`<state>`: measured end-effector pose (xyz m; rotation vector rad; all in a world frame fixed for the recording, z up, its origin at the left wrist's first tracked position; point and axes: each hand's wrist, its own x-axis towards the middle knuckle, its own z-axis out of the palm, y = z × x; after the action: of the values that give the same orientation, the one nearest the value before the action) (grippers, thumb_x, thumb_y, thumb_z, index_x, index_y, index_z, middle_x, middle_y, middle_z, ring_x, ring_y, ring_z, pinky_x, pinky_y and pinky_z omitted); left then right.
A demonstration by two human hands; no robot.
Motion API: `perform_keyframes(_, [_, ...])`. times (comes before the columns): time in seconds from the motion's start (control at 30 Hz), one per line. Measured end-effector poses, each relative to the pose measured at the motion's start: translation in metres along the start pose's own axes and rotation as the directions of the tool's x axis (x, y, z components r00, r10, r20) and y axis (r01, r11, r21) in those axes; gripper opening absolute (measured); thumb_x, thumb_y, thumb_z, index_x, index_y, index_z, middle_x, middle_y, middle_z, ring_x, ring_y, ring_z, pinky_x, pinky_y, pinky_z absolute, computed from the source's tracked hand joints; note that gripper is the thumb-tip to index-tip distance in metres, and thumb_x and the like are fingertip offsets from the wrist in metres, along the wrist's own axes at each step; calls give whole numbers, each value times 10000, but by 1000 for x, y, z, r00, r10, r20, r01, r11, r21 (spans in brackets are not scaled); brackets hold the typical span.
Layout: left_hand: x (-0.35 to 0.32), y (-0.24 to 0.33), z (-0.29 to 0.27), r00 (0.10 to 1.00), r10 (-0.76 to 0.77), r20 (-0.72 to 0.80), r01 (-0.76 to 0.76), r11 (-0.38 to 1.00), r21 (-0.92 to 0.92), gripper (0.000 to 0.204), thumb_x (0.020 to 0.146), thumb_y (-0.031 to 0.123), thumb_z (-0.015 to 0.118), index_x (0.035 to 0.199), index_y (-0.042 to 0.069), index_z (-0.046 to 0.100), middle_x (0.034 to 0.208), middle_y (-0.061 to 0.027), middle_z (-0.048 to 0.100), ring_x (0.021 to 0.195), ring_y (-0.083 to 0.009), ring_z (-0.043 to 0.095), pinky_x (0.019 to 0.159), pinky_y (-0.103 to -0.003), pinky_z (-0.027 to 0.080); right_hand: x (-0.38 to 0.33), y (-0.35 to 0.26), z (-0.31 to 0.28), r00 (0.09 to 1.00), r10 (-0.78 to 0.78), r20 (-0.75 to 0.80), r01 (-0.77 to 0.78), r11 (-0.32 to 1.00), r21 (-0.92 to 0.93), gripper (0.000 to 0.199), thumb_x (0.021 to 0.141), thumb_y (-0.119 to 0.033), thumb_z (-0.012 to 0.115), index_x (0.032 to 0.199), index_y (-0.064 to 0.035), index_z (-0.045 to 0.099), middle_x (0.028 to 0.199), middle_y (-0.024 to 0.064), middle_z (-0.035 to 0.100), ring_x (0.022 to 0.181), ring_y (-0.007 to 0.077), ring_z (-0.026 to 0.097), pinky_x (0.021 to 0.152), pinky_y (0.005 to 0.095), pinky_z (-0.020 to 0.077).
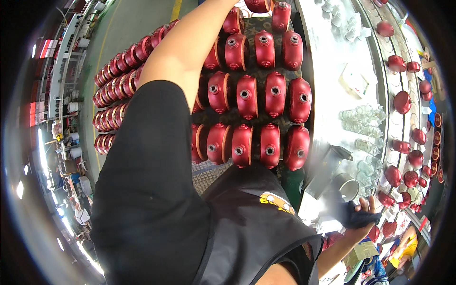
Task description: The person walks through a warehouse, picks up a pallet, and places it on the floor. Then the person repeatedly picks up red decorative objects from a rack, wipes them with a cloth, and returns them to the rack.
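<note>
My left arm, in a black short sleeve, stretches up over rows of red, round, bottle-like vessels (247,95) with short neck openings. Its hand lies beyond the top edge, near a red vessel (259,4) there. At lower right is my right hand (365,209), beside a white worktop (327,118). Dark fabric (356,217) covers its palm, with bare fingertips above. Motion blurs this hand; I cannot tell whether the fabric is a glove or a held cloth. Nearest to it stands a round metal container (347,188).
More red vessels (114,90) stand in rows on the left. Clear glass pieces (363,123) and a grey-black panel (327,171) occupy the worktop. Beyond it, a line (396,128) carries scattered red pieces. A person in yellow (404,247) is at lower right. Grey floor (128,28) runs along the left.
</note>
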<state>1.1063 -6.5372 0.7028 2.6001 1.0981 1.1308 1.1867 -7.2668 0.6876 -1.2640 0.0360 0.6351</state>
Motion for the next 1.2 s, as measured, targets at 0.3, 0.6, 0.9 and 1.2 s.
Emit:
perform_keyframes(0.3, [-38, -51, 88, 985, -72, 159, 50, 990, 134, 440, 789, 389, 682, 1007, 7, 677, 920, -248, 668, 883, -404, 646, 805, -470, 510, -11, 16, 5, 998, 16, -64, -23, 993, -116, 625, 1018, -477, 341, 1395, 16, 411, 1098, 167, 645, 788, 141, 569, 705, 253, 504])
perform_keyframes(0.6, [-66, -54, 104, 965, -168, 202, 166, 986, 29, 436, 801, 392, 664, 989, -1, 664, 923, -250, 672, 889, -410, 648, 798, -473, 514, 2, 27, 26, 999, 43, -23, -45, 993, -105, 651, 1003, -515, 363, 1393, 5, 409, 1094, 157, 646, 799, 142, 567, 758, 259, 501])
perform_keyframes(0.9, [-55, -74, 52, 896, 264, 356, -381, 870, 314, 434, 864, 380, 594, 1143, 49, 622, 1045, -259, 632, 1013, -422, 605, 860, -501, 495, 9, 23, 25, 987, 42, 156, -43, 999, 3, 683, 978, -498, 458, 1404, 30, 374, 1166, 195, 611, 863, 166, 589, 810, 287, 500])
perform_keyframes(1.2, [-94, -104, 43, 969, -132, 207, 63, 949, 308, 350, 843, 357, 673, 975, 33, 663, 889, -176, 678, 839, -306, 671, 761, -399, 534, 11, 22, 25, 988, 99, 120, -92, 994, -63, 744, 940, -525, 519, 1418, 18, 343, 1152, 163, 593, 866, 158, 573, 829, 304, 493])
